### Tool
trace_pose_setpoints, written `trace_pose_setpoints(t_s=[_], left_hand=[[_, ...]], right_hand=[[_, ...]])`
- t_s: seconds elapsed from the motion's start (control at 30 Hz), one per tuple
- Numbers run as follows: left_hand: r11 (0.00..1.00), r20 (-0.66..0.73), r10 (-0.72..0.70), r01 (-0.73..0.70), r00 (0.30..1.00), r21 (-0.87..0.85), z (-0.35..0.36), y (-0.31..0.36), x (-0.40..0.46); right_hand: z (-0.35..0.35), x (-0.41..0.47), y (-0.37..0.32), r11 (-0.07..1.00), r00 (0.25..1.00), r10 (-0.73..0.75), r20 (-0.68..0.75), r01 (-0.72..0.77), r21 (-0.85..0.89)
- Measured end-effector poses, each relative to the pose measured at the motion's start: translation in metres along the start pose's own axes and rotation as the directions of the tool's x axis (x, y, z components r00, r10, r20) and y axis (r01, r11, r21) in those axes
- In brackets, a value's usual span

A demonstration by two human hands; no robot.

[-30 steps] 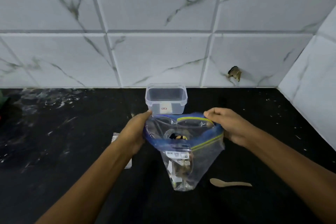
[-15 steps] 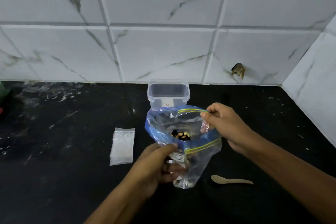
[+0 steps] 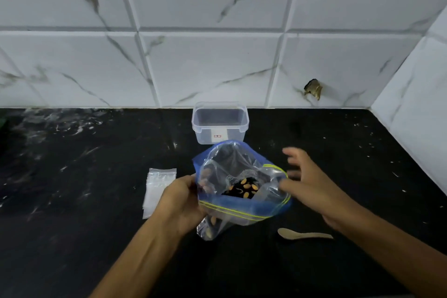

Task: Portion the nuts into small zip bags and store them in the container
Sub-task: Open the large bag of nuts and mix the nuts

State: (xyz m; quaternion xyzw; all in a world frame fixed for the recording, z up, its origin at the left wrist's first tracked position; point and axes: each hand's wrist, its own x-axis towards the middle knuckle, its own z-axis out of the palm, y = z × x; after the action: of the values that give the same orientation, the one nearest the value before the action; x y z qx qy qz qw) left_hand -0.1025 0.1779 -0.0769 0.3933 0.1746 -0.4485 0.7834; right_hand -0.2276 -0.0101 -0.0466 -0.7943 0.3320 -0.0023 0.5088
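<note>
A large clear zip bag (image 3: 242,186) with a blue rim and yellow-green seal lines is held above the black counter, its mouth wide open. Pale nuts (image 3: 246,189) show at its bottom. My left hand (image 3: 181,203) grips the bag's left side. My right hand (image 3: 312,186), blurred and with fingers spread, is beside the bag's right rim; whether it touches the bag I cannot tell. A stack of small clear zip bags (image 3: 158,192) lies flat to the left. Behind stands the clear plastic container (image 3: 220,122), lidless and with nothing inside.
A pale wooden spoon (image 3: 303,234) lies on the counter (image 3: 72,201) to the right of the bag. White marble-look tiles form the back wall (image 3: 217,55) and a side wall (image 3: 420,116) at the right. A chipped hole (image 3: 313,88) marks the back wall.
My left hand moved from the bag's rim down to its left side. My right hand let go of the rim and opened. The bag's mouth tilted toward me.
</note>
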Motion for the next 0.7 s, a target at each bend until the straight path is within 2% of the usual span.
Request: trace_pose_setpoints(t_s=[0.07,0.13,0.2,0.23,0.3,0.33,0.4,0.43,0.47,0.53,0.57,0.63,0.67,0.7], left_hand=[[0.995,0.001,0.047,-0.047,0.999,0.088,0.012,-0.001,0.0],[0.943,0.041,0.133,-0.139,0.99,0.303,0.018,-0.005,0.002],[0.777,0.095,0.234,-0.245,0.968,0.58,0.015,-0.007,0.002],[0.692,0.117,0.269,-0.276,0.956,0.667,0.01,-0.007,0.002],[0.564,0.155,0.299,-0.305,0.942,0.767,-0.002,-0.005,-0.002],[0.462,0.172,0.321,-0.313,0.931,0.83,-0.008,-0.004,-0.007],[0.175,0.173,0.442,-0.273,0.88,0.946,-0.02,-0.002,-0.018],[0.088,0.172,0.505,-0.248,0.846,0.965,-0.026,-0.002,-0.024],[0.079,0.164,0.529,-0.24,0.833,0.968,-0.03,-0.002,-0.03],[0.183,0.153,0.485,-0.271,0.861,0.945,-0.031,-0.004,-0.036],[0.296,0.128,0.468,-0.292,0.874,0.909,-0.028,-0.004,-0.035],[0.625,0.028,0.412,-0.305,0.911,0.719,-0.021,0.0,-0.028],[0.783,-0.013,0.34,-0.276,0.94,0.557,-0.017,0.004,-0.021],[0.901,-0.033,0.25,-0.221,0.968,0.373,-0.012,0.009,-0.014]], right_hand=[[0.002,0.005,-0.016,0.97,0.976,-0.212,-0.048,0.204,-0.134],[0.011,0.014,-0.024,0.881,0.942,-0.334,-0.024,0.303,-0.363],[0.019,0.028,-0.02,0.759,0.922,-0.387,-0.026,0.303,-0.577],[0.022,0.034,-0.016,0.737,0.914,-0.402,-0.061,0.283,-0.613],[0.02,0.043,-0.007,0.801,0.908,-0.399,-0.13,0.275,-0.532],[0.017,0.046,-0.004,0.853,0.912,-0.375,-0.167,0.269,-0.447],[0.014,0.048,-0.003,0.935,0.932,-0.299,-0.206,0.242,-0.26],[0.014,0.048,-0.002,0.957,0.946,-0.252,-0.204,0.213,-0.197],[0.016,0.048,-0.001,0.968,0.952,-0.225,-0.206,0.196,-0.155],[0.02,0.051,0.002,0.981,0.959,-0.191,-0.208,0.179,-0.076],[0.021,0.05,0.001,0.985,0.966,-0.164,-0.201,0.17,0.012],[0.02,0.048,-0.004,0.969,0.984,-0.089,-0.151,0.121,0.216],[0.017,0.047,-0.006,0.952,0.989,-0.066,-0.134,0.103,0.289],[0.015,0.048,-0.007,0.935,0.992,-0.05,-0.115,0.087,0.344]])
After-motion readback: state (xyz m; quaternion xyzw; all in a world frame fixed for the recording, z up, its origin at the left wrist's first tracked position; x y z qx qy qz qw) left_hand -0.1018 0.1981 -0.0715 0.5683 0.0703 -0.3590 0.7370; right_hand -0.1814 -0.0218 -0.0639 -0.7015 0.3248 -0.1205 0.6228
